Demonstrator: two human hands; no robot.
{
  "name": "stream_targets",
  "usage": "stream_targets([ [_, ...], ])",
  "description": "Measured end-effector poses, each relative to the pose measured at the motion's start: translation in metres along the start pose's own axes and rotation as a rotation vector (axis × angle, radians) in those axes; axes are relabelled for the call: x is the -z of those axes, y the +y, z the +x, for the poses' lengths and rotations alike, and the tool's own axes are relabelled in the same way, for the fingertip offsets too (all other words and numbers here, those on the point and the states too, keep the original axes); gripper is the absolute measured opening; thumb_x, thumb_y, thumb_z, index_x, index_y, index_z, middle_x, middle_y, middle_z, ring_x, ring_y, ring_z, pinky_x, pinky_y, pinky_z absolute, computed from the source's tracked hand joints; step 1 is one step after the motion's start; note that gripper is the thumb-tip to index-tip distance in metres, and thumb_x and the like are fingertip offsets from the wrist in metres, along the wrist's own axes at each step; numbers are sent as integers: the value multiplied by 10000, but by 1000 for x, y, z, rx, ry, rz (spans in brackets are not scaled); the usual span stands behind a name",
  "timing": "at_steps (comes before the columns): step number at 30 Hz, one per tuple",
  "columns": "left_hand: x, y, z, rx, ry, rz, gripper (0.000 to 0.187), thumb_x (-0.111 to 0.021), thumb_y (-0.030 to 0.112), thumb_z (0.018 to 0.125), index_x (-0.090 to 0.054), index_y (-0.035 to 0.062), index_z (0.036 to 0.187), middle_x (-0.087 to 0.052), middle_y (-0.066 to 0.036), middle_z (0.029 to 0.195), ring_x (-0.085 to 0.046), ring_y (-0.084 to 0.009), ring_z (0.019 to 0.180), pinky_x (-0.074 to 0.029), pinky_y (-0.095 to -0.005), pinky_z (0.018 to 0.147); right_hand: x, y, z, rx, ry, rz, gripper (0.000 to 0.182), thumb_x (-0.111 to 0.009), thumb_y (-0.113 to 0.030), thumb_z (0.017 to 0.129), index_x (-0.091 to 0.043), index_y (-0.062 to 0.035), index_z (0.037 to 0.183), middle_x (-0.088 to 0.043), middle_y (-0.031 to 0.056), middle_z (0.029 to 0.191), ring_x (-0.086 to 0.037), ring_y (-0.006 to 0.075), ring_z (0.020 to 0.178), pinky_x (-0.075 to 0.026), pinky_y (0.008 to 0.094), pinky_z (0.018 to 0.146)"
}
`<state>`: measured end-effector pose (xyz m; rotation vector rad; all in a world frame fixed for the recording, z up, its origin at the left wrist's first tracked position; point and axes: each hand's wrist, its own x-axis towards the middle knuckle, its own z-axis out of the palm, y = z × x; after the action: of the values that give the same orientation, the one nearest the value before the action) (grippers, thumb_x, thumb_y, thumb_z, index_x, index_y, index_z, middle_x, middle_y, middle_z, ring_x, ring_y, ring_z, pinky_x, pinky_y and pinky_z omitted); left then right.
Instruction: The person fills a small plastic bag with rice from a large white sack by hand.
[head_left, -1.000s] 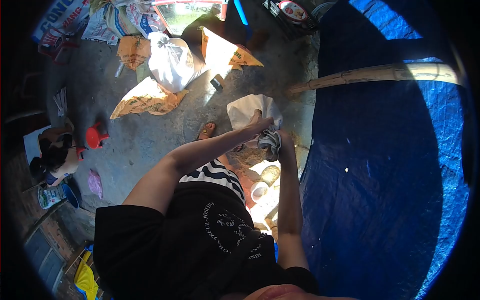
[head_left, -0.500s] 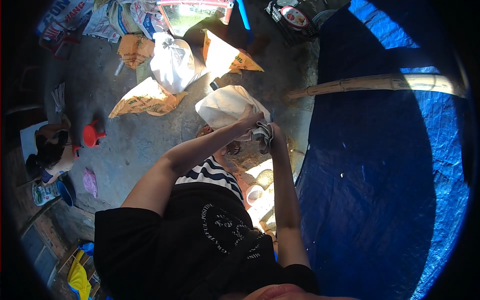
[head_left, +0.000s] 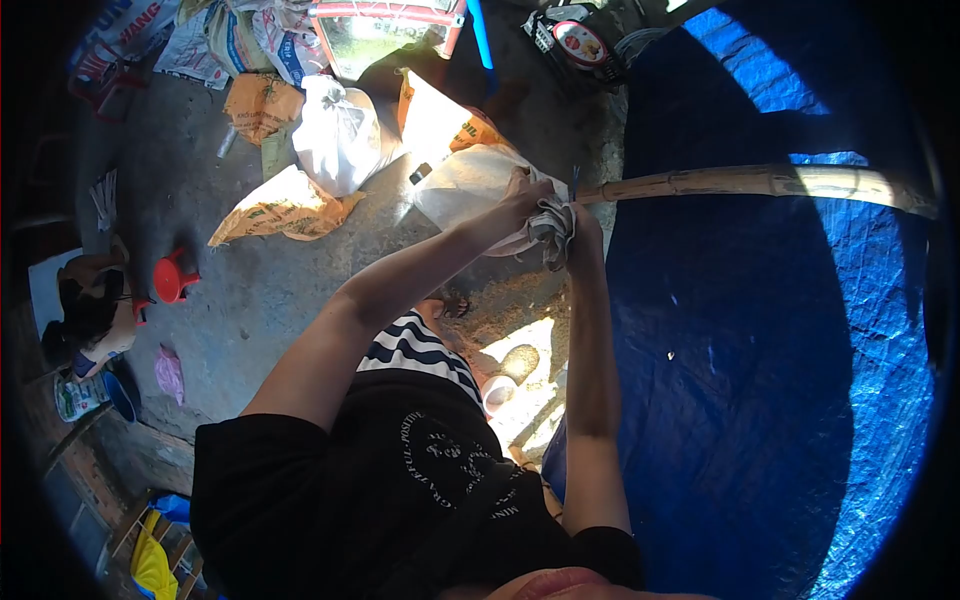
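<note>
A white sack (head_left: pixel 462 188) stands in front of me, its mouth gathered into a crumpled, twisted neck (head_left: pixel 552 228). My left hand (head_left: pixel 522 203) is closed around that neck from the left. On the other side my right hand (head_left: pixel 584 232) grips the same bunched material, its fingers partly hidden behind the folds. A thin blue strand (head_left: pixel 575 182) sticks up beside the right hand. Both forearms stretch forward, with the hands close together near the end of a bamboo pole (head_left: pixel 740 182).
Blue tarp (head_left: pixel 720 360) spreads over the right side under the pole. Beyond the sack stand a tied white sack (head_left: pixel 340 145) and orange-printed sacks (head_left: pixel 285 208). A scale (head_left: pixel 580 42) sits at the back. Leftward are a red stool (head_left: pixel 173 277) and another person (head_left: pixel 100 310).
Both hands, still gripping the sack's neck, have shifted to the right and slightly up in view, and the sack's top leans that way. The camera view has also shifted a little.
</note>
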<state>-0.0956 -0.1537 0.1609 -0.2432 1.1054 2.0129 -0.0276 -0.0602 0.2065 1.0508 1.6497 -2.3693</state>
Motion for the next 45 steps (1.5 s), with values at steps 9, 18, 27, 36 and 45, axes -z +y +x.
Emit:
stream_targets([
  [9,5,-18,58,7,-101,69,562,-576,171,686,-285,-68,1103,-473,-186,960,-554,-224,782,-469,-313,625,22,13,40,-23,221,154,342,-370,-362,825,-473,-69,968,-555,70,811,-557,185,728,-447,356,630],
  [18,101,-67,16,441,128,493,382,-533,245,756,-439,31,1059,-509,-119,955,-529,-212,840,-464,-365,679,81,148,-4,-334,270,-376,328,-499,-277,793,-453,-102,1066,-447,52,896,-422,169,777,-370,365,690],
  [27,134,-74,-17,480,120,470,257,-504,183,772,-508,23,974,-550,-98,832,-565,-197,676,-490,-318,592,65,172,-82,-465,203,-129,237,-436,-170,830,-464,-37,1025,-513,66,829,-518,163,718,-423,267,576],
  [36,88,-23,-68,94,-208,723,268,-462,167,765,-519,-26,942,-552,-92,785,-563,-167,682,-473,-266,555,-4,118,-99,-18,43,-434,276,-427,-181,848,-454,-47,1088,-528,59,856,-527,124,745,-428,261,650],
  [45,127,-13,-89,-90,-282,1438,271,-493,156,739,-534,19,969,-574,-147,840,-568,-211,767,-459,-301,642,-37,119,-133,164,84,-713,273,-437,-140,831,-463,-28,1078,-535,74,892,-526,133,777,-419,237,652],
])
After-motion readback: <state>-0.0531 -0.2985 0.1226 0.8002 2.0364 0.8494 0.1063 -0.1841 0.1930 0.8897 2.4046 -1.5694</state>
